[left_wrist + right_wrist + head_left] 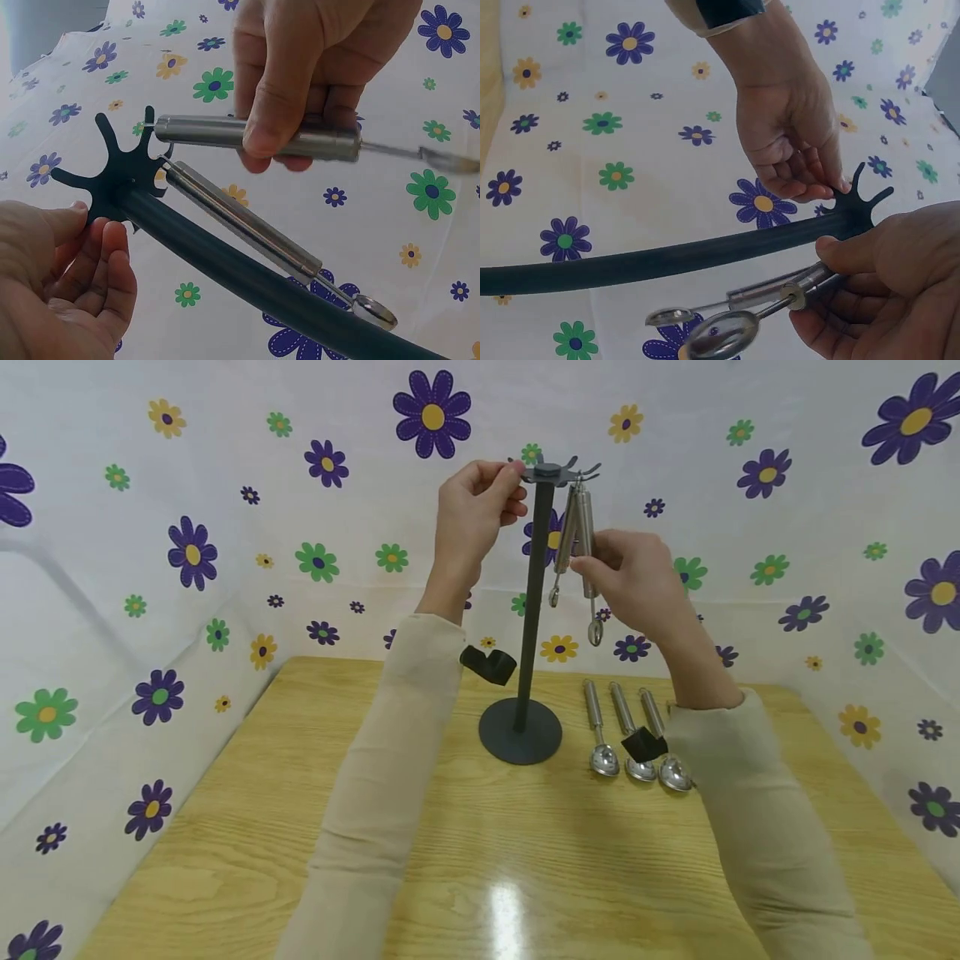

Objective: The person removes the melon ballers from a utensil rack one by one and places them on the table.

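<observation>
My left hand point(472, 518) pinches one arm of the hooked top of a dark utensil stand point(533, 602). In my right hand point(637, 578) I grip the metal handle of a measuring spoon point(195, 130). The loop at its handle end is at one of the stand's hooks in the left wrist view. A second measuring spoon point(244, 219) hangs from a neighbouring hook, beside the post. Both small bowls point downward; the held spoon's bowl point(724, 334) shows in the right wrist view. My right fingers cover part of its handle.
Right of the stand's round base point(520, 745), three larger metal spoons lie side by side on the wooden table point(300, 827): a left one point(603, 760), a middle one point(622, 706) and a right one point(675, 775). A flower-patterned cloth point(360, 485) hangs behind.
</observation>
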The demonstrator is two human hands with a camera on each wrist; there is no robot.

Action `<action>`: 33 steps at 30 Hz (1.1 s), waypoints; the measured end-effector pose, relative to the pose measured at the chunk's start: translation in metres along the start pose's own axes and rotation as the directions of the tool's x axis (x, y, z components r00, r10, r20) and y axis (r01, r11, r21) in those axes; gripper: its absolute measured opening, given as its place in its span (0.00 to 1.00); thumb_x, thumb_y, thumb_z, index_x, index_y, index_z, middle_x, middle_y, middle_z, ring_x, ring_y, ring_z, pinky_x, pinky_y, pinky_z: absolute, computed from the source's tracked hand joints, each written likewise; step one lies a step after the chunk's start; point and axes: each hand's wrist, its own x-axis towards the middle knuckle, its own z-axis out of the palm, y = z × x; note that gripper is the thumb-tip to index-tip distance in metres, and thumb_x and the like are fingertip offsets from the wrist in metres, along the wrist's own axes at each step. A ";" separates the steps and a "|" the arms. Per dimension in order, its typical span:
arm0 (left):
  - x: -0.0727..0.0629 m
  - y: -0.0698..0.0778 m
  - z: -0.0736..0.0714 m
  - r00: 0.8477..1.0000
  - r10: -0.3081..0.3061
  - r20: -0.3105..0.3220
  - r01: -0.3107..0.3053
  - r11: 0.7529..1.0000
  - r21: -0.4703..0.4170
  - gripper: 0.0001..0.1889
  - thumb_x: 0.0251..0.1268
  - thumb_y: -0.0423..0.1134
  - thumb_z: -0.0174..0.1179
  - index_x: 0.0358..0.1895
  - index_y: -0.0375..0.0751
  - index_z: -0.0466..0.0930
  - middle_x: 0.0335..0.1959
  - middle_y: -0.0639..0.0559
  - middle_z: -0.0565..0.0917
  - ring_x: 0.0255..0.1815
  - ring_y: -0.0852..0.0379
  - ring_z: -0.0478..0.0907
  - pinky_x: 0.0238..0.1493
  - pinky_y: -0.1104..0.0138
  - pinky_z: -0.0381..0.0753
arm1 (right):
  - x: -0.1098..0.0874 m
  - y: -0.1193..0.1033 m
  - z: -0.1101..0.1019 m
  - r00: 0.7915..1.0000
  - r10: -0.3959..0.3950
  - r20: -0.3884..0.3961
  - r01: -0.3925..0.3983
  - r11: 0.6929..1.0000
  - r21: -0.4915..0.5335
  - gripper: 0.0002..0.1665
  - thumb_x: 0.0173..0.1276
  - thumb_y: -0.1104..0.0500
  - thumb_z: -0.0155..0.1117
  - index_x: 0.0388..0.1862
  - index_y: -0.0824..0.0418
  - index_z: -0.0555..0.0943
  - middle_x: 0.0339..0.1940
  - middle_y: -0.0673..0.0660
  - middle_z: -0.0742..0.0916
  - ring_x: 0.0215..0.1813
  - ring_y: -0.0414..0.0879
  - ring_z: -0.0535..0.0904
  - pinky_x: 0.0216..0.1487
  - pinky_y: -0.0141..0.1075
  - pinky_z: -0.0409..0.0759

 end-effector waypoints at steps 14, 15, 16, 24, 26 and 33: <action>0.001 -0.005 0.005 1.000 0.019 0.013 -0.018 0.999 -0.041 0.07 0.78 0.34 0.59 0.48 0.33 0.80 0.31 0.47 0.82 0.29 0.55 0.81 0.41 0.69 0.85 | -0.017 0.058 -0.031 0.989 0.151 -0.009 -0.150 0.987 0.055 0.27 0.78 0.44 0.62 0.58 0.67 0.84 0.48 0.63 0.88 0.40 0.44 0.82 0.66 0.61 0.70; 0.001 -0.005 0.005 1.000 0.017 0.015 -0.017 0.999 -0.038 0.07 0.78 0.34 0.58 0.48 0.32 0.80 0.31 0.47 0.82 0.29 0.55 0.81 0.41 0.69 0.85 | -0.020 0.066 -0.030 0.987 0.161 0.008 -0.162 0.986 0.038 0.29 0.78 0.43 0.61 0.58 0.68 0.84 0.47 0.64 0.87 0.40 0.45 0.82 0.64 0.61 0.71; 0.001 -0.005 0.005 1.000 0.017 0.017 -0.016 0.999 -0.034 0.07 0.78 0.34 0.58 0.49 0.32 0.80 0.31 0.47 0.82 0.29 0.55 0.81 0.42 0.69 0.85 | -0.023 0.075 -0.028 0.985 0.170 0.026 -0.171 0.985 0.027 0.30 0.79 0.42 0.61 0.58 0.68 0.83 0.46 0.65 0.87 0.40 0.45 0.81 0.62 0.60 0.72; 0.000 -0.007 0.004 1.000 0.022 0.018 -0.021 1.000 -0.022 0.08 0.79 0.34 0.58 0.50 0.32 0.80 0.32 0.47 0.82 0.30 0.55 0.81 0.42 0.69 0.85 | -0.051 0.138 -0.003 0.953 0.230 0.198 -0.228 0.973 -0.034 0.29 0.81 0.45 0.58 0.56 0.72 0.82 0.38 0.60 0.86 0.37 0.48 0.82 0.38 0.37 0.75; 0.000 -0.007 0.003 1.000 0.023 0.016 -0.023 0.999 -0.023 0.08 0.79 0.34 0.58 0.50 0.32 0.80 0.32 0.47 0.82 0.29 0.55 0.81 0.42 0.69 0.85 | -0.058 0.147 0.003 0.932 0.266 0.247 -0.264 0.964 -0.042 0.30 0.82 0.44 0.57 0.58 0.72 0.80 0.41 0.62 0.86 0.38 0.48 0.82 0.37 0.38 0.74; 0.001 -0.007 0.002 1.000 0.026 0.014 -0.026 0.999 -0.034 0.07 0.78 0.34 0.58 0.49 0.33 0.80 0.31 0.47 0.82 0.29 0.55 0.81 0.42 0.68 0.85 | -0.077 0.170 0.011 0.895 0.308 0.322 -0.293 0.951 -0.093 0.25 0.82 0.47 0.57 0.48 0.71 0.80 0.29 0.57 0.82 0.31 0.49 0.75 0.28 0.38 0.67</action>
